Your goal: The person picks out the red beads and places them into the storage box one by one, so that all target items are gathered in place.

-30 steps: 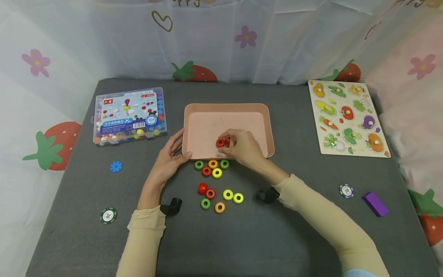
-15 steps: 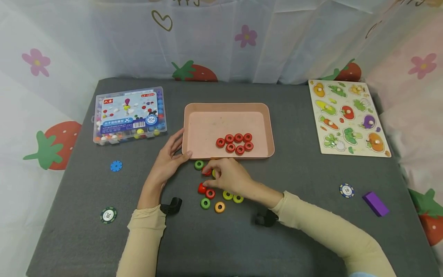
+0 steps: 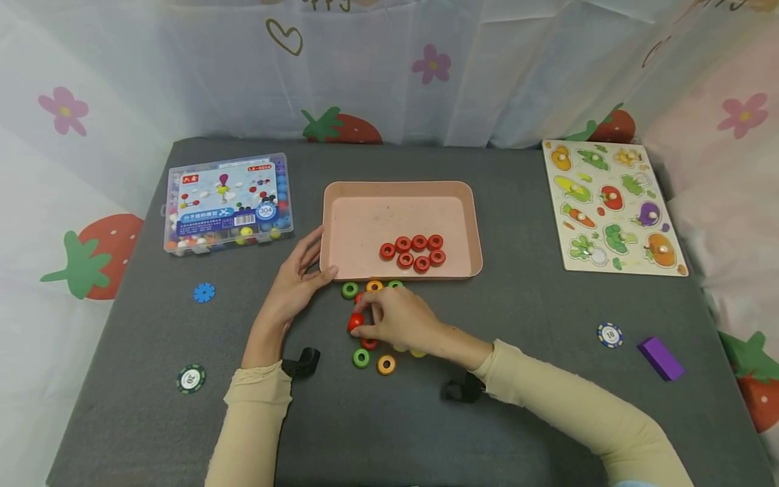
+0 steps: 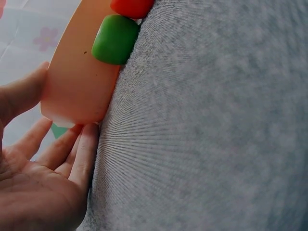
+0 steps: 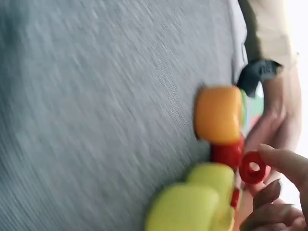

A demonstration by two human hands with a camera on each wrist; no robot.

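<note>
My left hand point(image 3: 292, 287) rests against the near-left corner of a pink tray point(image 3: 359, 210), thumb on its front side, fairly straight fingers along its left side. In the left wrist view, fingertips touch the tray wall point(image 4: 77, 96). My right hand point(image 3: 402, 318) pinches a red ring bead point(image 3: 356, 322) between thumb and forefinger, just in front of the tray. The right wrist view shows its hole. Several red ring beads point(image 3: 420, 242) lie flat inside the tray. Green point(image 3: 361, 358), orange point(image 3: 386, 365) and yellow beads lie around the right hand, which partly hides some.
A clear plastic case of coloured balls point(image 3: 228, 203) stands at back left, a vegetable puzzle board point(image 3: 615, 210) at back right. Poker chips point(image 3: 191, 379), a blue disc point(image 3: 204, 292) and a purple block point(image 3: 661, 358) lie toward the sides of the grey table.
My right hand has left the red beads in the tray, come toward me, and taken hold of the red bead that stood on its side. The left hand keeps its place.
</note>
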